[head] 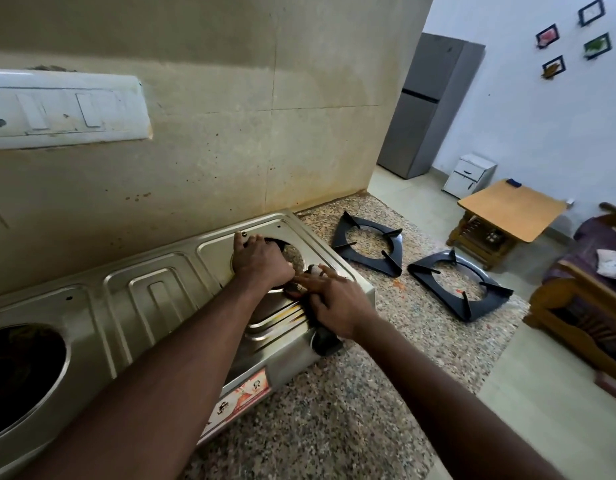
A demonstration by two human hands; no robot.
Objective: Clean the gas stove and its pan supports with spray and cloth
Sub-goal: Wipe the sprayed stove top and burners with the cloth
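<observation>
The steel gas stove lies on the granite counter with both burner openings bare. My left hand curls its fingers over the rim of the right opening. My right hand rests just beside it on the stove's right front corner, pressing on a small dark-and-white cloth that shows only past the fingertips. Two black pan supports lie off the stove on the counter to the right, one nearer the wall and one nearer the counter edge. No spray bottle is in view.
A black knob sticks out of the stove's front under my right wrist. The tiled wall holds a white switchboard. Beyond the counter's end are a grey fridge, a wooden table and a sofa.
</observation>
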